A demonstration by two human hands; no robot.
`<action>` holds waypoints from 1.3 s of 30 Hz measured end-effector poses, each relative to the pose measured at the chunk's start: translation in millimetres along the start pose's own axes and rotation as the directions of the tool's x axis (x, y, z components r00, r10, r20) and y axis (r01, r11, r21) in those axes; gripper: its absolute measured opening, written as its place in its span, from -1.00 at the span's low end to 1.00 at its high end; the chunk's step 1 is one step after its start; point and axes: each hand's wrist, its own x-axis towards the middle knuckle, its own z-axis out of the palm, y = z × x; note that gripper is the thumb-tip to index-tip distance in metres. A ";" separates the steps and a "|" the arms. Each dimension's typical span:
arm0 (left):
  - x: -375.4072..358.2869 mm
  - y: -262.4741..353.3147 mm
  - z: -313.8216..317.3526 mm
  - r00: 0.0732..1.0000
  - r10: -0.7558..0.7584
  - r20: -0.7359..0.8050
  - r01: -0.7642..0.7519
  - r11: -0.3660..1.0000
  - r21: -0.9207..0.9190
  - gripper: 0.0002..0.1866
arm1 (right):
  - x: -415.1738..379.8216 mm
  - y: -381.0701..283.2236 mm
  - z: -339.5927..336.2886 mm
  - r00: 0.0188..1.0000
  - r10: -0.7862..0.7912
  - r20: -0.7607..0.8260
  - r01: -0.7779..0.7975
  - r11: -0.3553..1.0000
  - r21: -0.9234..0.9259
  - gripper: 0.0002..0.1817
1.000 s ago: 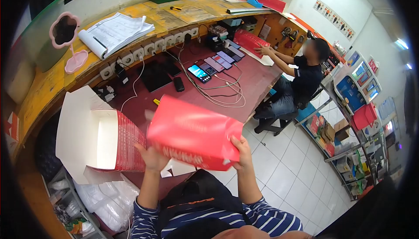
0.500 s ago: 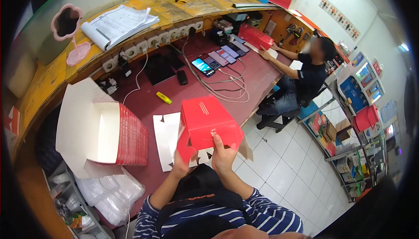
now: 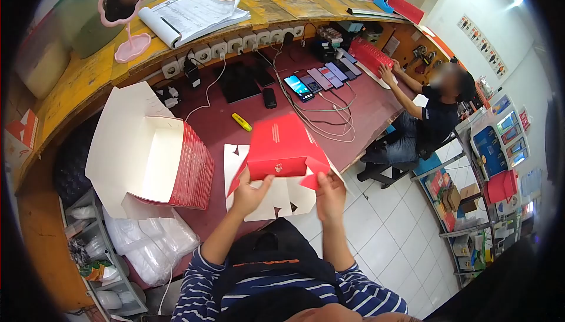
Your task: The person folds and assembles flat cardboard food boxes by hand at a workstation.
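A red cardboard box [image 3: 279, 139], partly folded, is held up between my hands over the front of the dark red table. My left hand [image 3: 250, 195] grips its lower left edge, with the thumb across the front. On the right, my right hand [image 3: 331, 195] pinches a red corner flap of the box. Beneath it lies a flat white cardboard piece [image 3: 271, 195] with notched cut-outs. To the left stands a stack of nested red boxes [image 3: 194, 166], with an open white-lined box [image 3: 156, 157] at its near side.
Several phones [image 3: 299, 87] with cables lie behind the box. A yellow marker [image 3: 241, 122] is on the table [image 3: 206, 128]. Plastic bags [image 3: 153, 245] sit at the lower left. A co-worker [image 3: 441, 104] sits at the right, both hands at a red stack [image 3: 372, 56].
The box has tilted, and its front flap now stands partly open. My right hand has moved from the front face to the right corner flap. The view has shifted.
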 end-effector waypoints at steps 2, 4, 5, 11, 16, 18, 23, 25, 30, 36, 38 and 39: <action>-3.7 12.0 20.5 0.996 0.034 -0.077 -0.059 0.928 -0.367 -0.67 | -17.2 15.9 31.2 0.965 -0.199 -0.169 0.169 0.970 -0.172 -0.68; -8.5 18.2 33.4 0.996 0.015 -0.089 -0.052 0.904 -0.424 -0.67 | -22.3 26.1 49.2 0.946 -0.252 -0.202 0.261 0.965 0.018 -0.68; -11.1 18.8 35.6 0.995 -0.005 -0.100 -0.043 0.877 -0.479 -0.67 | -22.4 27.3 52.6 0.959 -0.228 -0.169 0.255 0.955 0.154 -0.69; -11.4 7.9 7.9 0.949 -0.253 0.187 0.293 0.494 -0.818 -0.67 | -9.3 11.5 46.8 0.988 0.118 0.099 -0.151 0.869 0.470 -0.71; -21.2 6.0 2.0 0.916 -0.382 0.126 0.298 0.433 -0.850 -0.72 | -14.7 -1.9 57.5 0.999 -0.033 -0.042 0.041 0.977 0.211 -0.57; -24.5 4.1 7.3 0.945 -0.201 -0.257 0.153 0.969 -0.195 -0.87 | -21.1 -7.5 60.9 0.998 -0.037 0.050 0.021 0.957 0.288 -0.49; -32.8 -3.8 21.5 0.838 -0.358 -0.411 0.153 0.878 -0.453 -0.87 | -33.4 38.9 65.1 0.988 0.023 0.153 -0.091 0.884 0.458 -0.48; -33.3 -8.7 10.2 0.866 -0.436 -0.243 0.313 0.854 -0.416 -0.80 | -24.6 44.6 55.6 0.993 0.071 0.095 -0.103 0.912 0.397 -0.51; -33.6 42.3 -20.4 0.969 -0.241 0.063 0.194 0.889 0.415 -0.70 | -6.0 19.4 38.8 0.898 -0.344 0.276 0.438 0.769 -0.466 -0.71; -25.9 38.6 -46.4 0.984 -0.039 -0.176 0.070 0.983 0.171 -0.44 | -15.8 -10.7 83.9 0.502 -0.059 0.863 0.800 0.412 -0.437 -0.56; -39.7 53.4 -56.7 0.943 -0.251 -0.221 0.183 0.941 -0.285 -0.48 | -31.5 -48.8 123.6 0.479 0.104 0.872 0.867 0.100 -0.488 -0.64; -43.5 52.7 -63.1 0.926 -0.084 -0.368 -0.026 0.959 -0.284 -0.38 | -37.4 -51.4 134.9 0.437 0.026 0.899 0.899 -0.050 -0.435 -0.71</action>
